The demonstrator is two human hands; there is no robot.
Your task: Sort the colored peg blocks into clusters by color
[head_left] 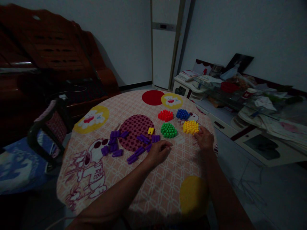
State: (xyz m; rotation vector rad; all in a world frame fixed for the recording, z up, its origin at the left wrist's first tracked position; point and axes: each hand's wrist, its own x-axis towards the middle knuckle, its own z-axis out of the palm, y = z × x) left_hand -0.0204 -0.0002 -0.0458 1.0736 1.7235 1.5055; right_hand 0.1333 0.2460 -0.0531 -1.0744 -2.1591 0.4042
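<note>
Resting low over the tablecloth, my left hand is empty, its fingers loosely bent and apart. Just left of it lie scattered purple plastic pieces, several of them in short joined rows. My right hand has its fingers closed at the right edge of a cluster of yellow plastic pieces; its grip is partly hidden. Beside that cluster stand similar groups of green pieces, red pieces and blue pieces. A small yellow pair sits apart, among the purple ones.
The round table wears a patterned cloth. To the left are a chair and a carved wooden sofa. A cluttered low cabinet runs along the right, and a tall white appliance stands in the far corner.
</note>
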